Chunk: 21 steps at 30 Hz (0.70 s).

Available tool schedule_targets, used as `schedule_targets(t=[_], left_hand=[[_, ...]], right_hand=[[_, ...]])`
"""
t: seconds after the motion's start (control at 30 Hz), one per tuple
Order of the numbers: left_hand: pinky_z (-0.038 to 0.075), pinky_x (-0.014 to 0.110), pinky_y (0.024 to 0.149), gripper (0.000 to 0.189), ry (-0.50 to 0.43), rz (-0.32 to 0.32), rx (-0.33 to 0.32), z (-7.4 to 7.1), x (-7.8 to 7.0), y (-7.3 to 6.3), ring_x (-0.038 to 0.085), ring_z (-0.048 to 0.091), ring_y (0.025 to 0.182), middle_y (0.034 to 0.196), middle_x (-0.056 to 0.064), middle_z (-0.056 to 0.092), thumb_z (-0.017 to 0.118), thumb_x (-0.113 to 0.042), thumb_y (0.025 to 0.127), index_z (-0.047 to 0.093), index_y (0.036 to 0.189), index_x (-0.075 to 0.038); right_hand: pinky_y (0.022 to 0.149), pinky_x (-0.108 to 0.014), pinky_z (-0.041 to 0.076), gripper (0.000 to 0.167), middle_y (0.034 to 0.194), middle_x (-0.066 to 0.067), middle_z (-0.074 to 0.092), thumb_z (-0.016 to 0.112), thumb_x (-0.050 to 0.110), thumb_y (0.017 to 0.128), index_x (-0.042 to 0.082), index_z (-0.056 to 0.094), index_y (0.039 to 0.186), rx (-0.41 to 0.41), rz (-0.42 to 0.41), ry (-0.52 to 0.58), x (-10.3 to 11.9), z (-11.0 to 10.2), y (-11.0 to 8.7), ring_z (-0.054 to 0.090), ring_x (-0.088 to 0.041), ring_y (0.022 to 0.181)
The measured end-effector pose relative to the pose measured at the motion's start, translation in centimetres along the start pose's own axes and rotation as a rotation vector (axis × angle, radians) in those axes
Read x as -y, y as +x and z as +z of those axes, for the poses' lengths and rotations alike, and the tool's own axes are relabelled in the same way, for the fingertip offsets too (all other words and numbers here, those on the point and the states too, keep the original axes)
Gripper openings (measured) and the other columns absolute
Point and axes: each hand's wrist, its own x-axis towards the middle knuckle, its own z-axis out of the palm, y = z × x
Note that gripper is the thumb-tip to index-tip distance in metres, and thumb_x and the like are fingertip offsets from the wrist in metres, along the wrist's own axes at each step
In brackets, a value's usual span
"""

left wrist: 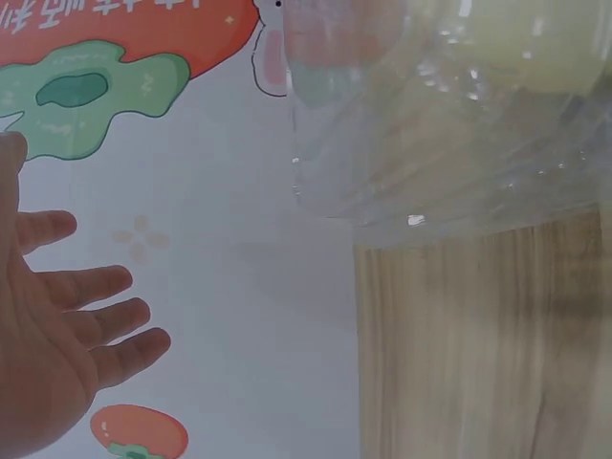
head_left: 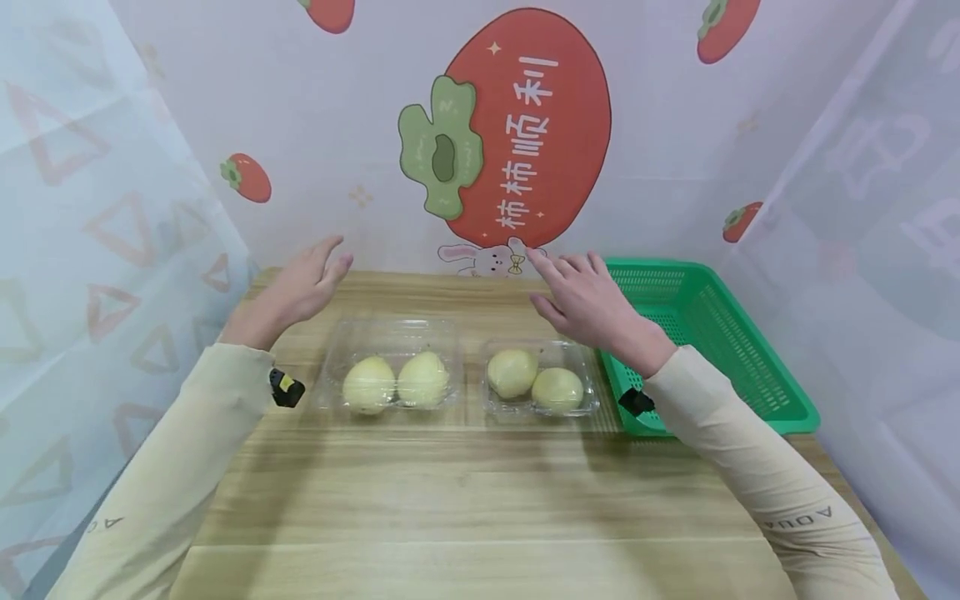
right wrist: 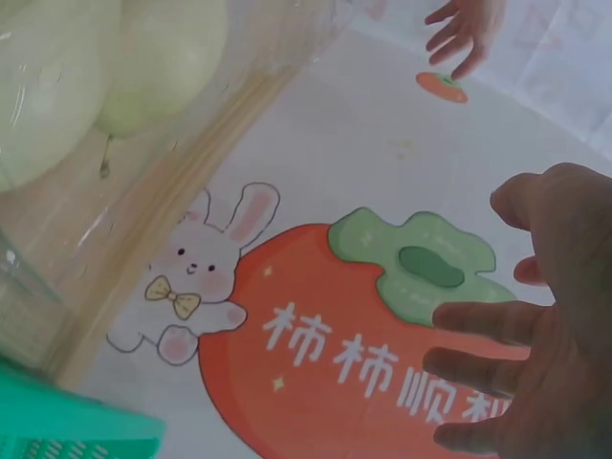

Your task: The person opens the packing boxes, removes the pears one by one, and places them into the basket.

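My left hand (head_left: 303, 279) hovers at the back left with its fingers extended, holding nothing. In the left wrist view its fingers (left wrist: 120, 354) are spread. Below and right of it sits a clear plastic box (head_left: 390, 333) with two pale yellow pears, the left pear (head_left: 369, 385) and the right pear (head_left: 423, 380). My right hand (head_left: 588, 304), also unfolded and holding nothing, is raised behind a second clear box (head_left: 487, 406) and beside the green basket. That box has two pears, the rear pear (head_left: 512, 372) and the front pear (head_left: 557, 391).
A green perforated plastic basket (head_left: 738, 333) stands at the right under my right forearm; no items show in it. The wooden table (head_left: 457, 500) meets a white printed backdrop (head_left: 315, 142) behind, and hanging sheets flank both sides.
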Motion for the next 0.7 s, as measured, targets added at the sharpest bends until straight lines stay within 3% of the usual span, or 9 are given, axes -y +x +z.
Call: schedule_targets(t=[0.2,0.47,0.53,0.7], left_hand=[[0.020,0.063,0.119,0.072,-0.055,-0.058,-0.015,1.2,0.8,-1.0,0.049,0.026,0.143,0.156,0.031,0.026,0.020,-0.052,0.105,0.016,0.156,-0.001],[0.026,0.063,0.116,0.070,-0.124,-0.096,-0.037,2.6,1.4,-1.9,0.049,0.036,0.138,0.153,0.030,0.035,0.018,-0.053,0.104,0.020,0.156,-0.006],[0.027,0.064,0.115,0.069,-0.134,-0.108,-0.043,2.8,1.7,-2.4,0.050,0.036,0.138,0.153,0.029,0.035,0.017,-0.053,0.105,0.021,0.155,-0.006],[0.024,0.066,0.115,0.072,-0.204,-0.142,-0.015,3.6,2.3,-3.5,0.050,0.030,0.141,0.156,0.027,0.031,0.015,-0.057,0.103,0.019,0.157,-0.009]], right_hand=[[0.111,-0.057,0.034,0.068,0.125,-0.013,0.066,0.060,0.034,0.097,0.015,0.030,0.154,-0.027,-0.041,0.017,1.0,0.3,-0.5,0.054,-0.035,0.120],[0.104,-0.050,0.043,0.067,0.084,-0.006,0.071,0.056,0.031,0.098,0.011,0.025,0.155,-0.058,-0.086,0.096,2.7,0.9,-1.0,0.063,-0.031,0.103],[0.104,-0.050,0.045,0.067,0.086,-0.005,0.072,0.056,0.031,0.099,0.011,0.025,0.155,-0.060,-0.097,0.115,3.3,1.1,-1.0,0.064,-0.031,0.104],[0.100,-0.049,0.049,0.065,0.114,-0.006,0.073,0.057,0.029,0.098,0.008,0.029,0.152,-0.084,-0.118,0.135,4.8,2.0,-1.2,0.064,-0.031,0.108]])
